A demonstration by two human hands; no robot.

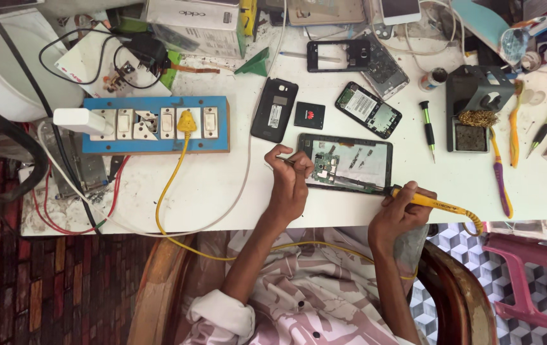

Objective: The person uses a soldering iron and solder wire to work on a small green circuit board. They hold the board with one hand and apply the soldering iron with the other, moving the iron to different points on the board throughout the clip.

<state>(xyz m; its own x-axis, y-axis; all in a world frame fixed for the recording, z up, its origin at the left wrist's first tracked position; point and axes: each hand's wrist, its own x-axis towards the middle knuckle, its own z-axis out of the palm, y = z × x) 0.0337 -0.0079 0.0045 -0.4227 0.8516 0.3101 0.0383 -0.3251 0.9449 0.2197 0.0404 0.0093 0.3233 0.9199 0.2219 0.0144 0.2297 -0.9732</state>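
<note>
Your right hand (400,207) was closed on the yellow soldering iron (436,204), tip at the lower right corner of the opened phone (350,164). Your left hand (289,182) pinched what looked like tweezers (288,160) over the board (323,167). The phone lay flat on the counter (222,185), just ahead of both grips. Light, stiff, fragile: hold by the frame edges.

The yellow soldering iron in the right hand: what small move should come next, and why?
Probably swing the soldering iron tip left onto the circuit board. The right hand holds it at the opened phone's corner, while the left hand already touches the board with a thin tool.
</note>
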